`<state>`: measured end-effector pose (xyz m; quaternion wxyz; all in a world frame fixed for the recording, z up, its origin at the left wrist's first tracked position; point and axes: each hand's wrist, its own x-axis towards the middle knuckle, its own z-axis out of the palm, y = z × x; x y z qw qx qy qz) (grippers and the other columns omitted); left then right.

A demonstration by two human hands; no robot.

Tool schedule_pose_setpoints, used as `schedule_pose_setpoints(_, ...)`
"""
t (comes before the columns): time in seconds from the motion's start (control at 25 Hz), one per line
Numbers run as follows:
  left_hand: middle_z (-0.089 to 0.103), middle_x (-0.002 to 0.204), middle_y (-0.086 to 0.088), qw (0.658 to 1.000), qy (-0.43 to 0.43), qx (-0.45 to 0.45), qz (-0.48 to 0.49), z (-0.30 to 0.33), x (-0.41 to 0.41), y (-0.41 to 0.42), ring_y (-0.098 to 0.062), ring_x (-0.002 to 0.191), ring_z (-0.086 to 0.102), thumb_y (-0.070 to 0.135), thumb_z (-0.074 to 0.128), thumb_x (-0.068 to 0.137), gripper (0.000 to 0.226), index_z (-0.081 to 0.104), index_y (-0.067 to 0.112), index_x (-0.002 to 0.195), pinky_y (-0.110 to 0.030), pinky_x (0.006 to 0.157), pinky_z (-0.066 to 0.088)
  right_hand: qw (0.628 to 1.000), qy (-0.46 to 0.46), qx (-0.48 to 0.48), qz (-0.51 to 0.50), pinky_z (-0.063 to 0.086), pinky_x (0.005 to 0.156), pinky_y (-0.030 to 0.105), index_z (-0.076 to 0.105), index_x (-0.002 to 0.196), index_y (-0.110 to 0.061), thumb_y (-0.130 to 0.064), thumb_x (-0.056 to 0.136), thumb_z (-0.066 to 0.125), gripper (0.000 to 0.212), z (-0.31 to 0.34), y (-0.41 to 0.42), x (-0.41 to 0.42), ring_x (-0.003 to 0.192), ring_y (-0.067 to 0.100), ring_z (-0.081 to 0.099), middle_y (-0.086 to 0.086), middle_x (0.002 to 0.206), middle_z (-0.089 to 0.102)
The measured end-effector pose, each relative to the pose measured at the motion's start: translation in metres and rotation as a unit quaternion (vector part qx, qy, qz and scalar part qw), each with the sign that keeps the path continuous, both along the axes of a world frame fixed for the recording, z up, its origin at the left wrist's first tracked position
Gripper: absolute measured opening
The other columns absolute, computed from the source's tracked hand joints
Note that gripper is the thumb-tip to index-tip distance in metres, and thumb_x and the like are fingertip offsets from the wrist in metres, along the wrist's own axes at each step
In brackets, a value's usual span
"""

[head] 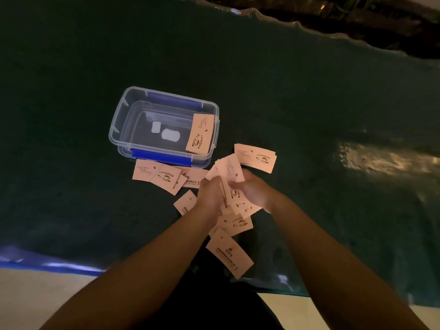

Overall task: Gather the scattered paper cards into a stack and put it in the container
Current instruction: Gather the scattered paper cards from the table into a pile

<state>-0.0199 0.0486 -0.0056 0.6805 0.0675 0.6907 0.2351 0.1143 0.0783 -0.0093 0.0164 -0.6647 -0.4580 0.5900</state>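
Observation:
Pale pink paper cards with a coffee-cup print lie scattered on a dark green table. My left hand (209, 195) and my right hand (253, 191) are pressed together around a loose bunch of cards (229, 173) that fans out above my fingers. A clear plastic container (126, 120) with blue clips stands just beyond, with one card (200, 134) leaning against its right inner wall. More cards lie in front of the container (164, 175), to the right of it (256, 157), under my wrists (238, 222) and near the table's front edge (229, 254).
The dark green table cover (71, 186) stretches wide on both sides. Its wavy far edge (309, 29) runs along the top right. The near edge (59, 265) meets a pale floor at the bottom left. Glare marks the cover at right (381, 160).

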Motion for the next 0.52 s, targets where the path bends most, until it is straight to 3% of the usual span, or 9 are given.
schedule_pose_setpoints(0.08, 0.066, 0.138, -0.02, 0.998, -0.05, 0.028, 0.021, 0.008, 0.005, 0.0, -0.042, 0.122, 0.067, 0.029, 0.052, 0.108, 0.042, 0.052, 0.012, 0.147, -0.056, 0.104, 0.056, 0.998, 0.034, 0.008, -0.048, 0.053, 0.091, 0.038, 0.036, 0.158, -0.024, -0.032, 0.104, 0.063, 0.06, 0.003, -0.005, -0.001, 0.118, 0.02, 0.067, 0.003, 0.154, 0.059)
schedule_pose_setpoints(0.28, 0.071, 0.127, -0.017, 0.999, -0.007, 0.018, -0.041, 0.034, 0.003, 0.009, -0.035, 0.113, 0.073, 0.03, 0.053, 0.109, 0.036, 0.057, 0.02, 0.143, -0.05, 0.103, 0.058, 0.996, 0.055, 0.012, -0.075, 0.056, 0.103, 0.053, 0.04, 0.153, -0.026, -0.031, 0.1, 0.07, 0.061, 0.01, -0.014, 0.003, 0.114, 0.025, 0.072, 0.003, 0.138, 0.068)
schedule_pose_setpoints(0.36, 0.07, 0.13, -0.018, 0.99, 0.027, 0.035, -0.132, 0.031, -0.003, 0.009, -0.037, 0.118, 0.07, 0.027, 0.057, 0.107, 0.037, 0.056, 0.017, 0.142, -0.053, 0.107, 0.055, 0.992, 0.082, -0.001, -0.096, 0.053, 0.106, 0.058, 0.049, 0.15, -0.021, -0.027, 0.098, 0.072, 0.057, 0.01, -0.019, 0.01, 0.118, 0.028, 0.071, 0.005, 0.135, 0.071)
schedule_pose_setpoints(0.4, 0.071, 0.129, -0.017, 0.976, 0.049, 0.064, -0.202, 0.028, -0.006, 0.006, -0.035, 0.118, 0.07, 0.028, 0.059, 0.105, 0.034, 0.06, 0.017, 0.137, -0.052, 0.105, 0.055, 0.989, 0.098, -0.008, -0.109, 0.053, 0.107, 0.059, 0.052, 0.148, -0.02, -0.024, 0.098, 0.072, 0.054, 0.009, -0.021, 0.015, 0.119, 0.029, 0.07, 0.006, 0.134, 0.072)
schedule_pose_setpoints(0.52, 0.073, 0.103, 0.001, 0.899, 0.107, 0.183, -0.383, 0.014, -0.023, -0.016, -0.018, 0.098, 0.071, 0.034, 0.065, 0.098, 0.003, 0.067, 0.032, 0.099, -0.037, 0.081, 0.056, 0.981, 0.108, -0.029, -0.159, 0.054, 0.1, 0.055, 0.056, 0.145, -0.02, -0.02, 0.098, 0.072, 0.05, 0.007, -0.033, 0.033, 0.117, 0.027, 0.07, 0.004, 0.132, 0.073)
